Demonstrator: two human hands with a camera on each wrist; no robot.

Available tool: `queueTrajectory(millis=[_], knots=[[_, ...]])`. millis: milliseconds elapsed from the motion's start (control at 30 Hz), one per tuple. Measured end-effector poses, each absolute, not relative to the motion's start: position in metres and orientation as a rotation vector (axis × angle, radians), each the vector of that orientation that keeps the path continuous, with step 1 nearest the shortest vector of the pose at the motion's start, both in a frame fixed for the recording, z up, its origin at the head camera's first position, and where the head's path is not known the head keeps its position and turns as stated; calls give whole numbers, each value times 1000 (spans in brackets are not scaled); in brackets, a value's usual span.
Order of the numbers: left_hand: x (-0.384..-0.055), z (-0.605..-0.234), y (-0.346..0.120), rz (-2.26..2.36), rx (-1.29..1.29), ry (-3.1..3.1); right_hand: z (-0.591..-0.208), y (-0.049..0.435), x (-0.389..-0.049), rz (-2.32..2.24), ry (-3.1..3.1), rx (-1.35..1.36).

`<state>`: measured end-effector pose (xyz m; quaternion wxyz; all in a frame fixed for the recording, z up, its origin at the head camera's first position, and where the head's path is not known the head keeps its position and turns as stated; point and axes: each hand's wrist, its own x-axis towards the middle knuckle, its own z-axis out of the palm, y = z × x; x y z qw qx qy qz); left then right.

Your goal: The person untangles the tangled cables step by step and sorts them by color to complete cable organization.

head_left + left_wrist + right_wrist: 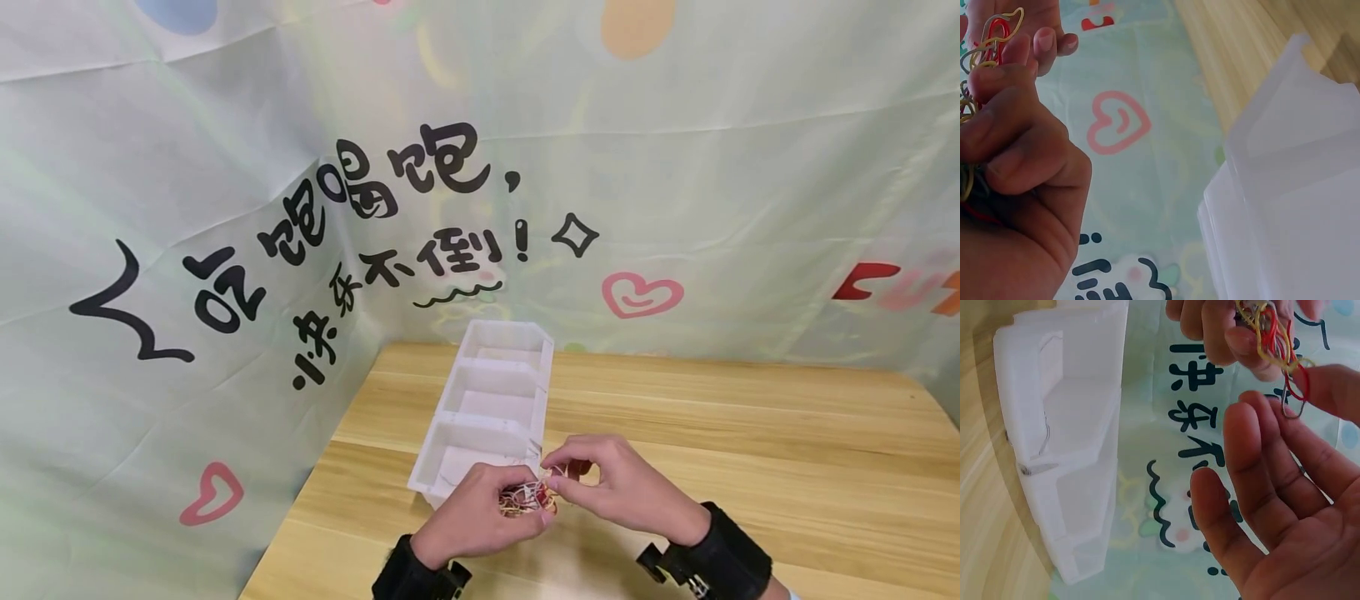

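Observation:
My left hand (pixel 491 510) grips a tangled bunch of paper clips (pixel 525 497) in red, yellow and silver, its fingers curled around them. At the edge of the bunch, my right hand (pixel 618 483) pinches a red and a silver paper clip (pixel 1291 407) between thumb and forefinger. Those clips hang linked or tangled with the others; I cannot tell which. The other fingers (pixel 1244 447) of the right hand are loosely bent. Both hands are just above the near end of a white tray (pixel 431 454) with three compartments. Part of the bunch is hidden inside the left hand.
The tray stands lengthwise on the wooden table (pixel 712 433), toward its left side. Behind and to the left hangs a pale printed cloth (pixel 712 208) with dark lettering and hearts. Black straps (pixel 731 550) with small cameras wrap both wrists.

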<state>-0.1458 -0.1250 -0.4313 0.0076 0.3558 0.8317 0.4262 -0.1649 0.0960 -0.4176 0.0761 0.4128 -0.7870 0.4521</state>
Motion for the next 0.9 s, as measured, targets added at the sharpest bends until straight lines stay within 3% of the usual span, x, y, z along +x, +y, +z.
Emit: queueTrajectory(millis=[300,567,900], knots=[[-147,-430,-121,1294,1147,2658,-415,112,-165,1121,-2179,1320],[-149,-432,-126,1313,1082,2658,-411,138,-164,1069,-2241,1138],[-151,-433,-120,1136,1249,2828,-409,125,-150,1073,-2450,1159]])
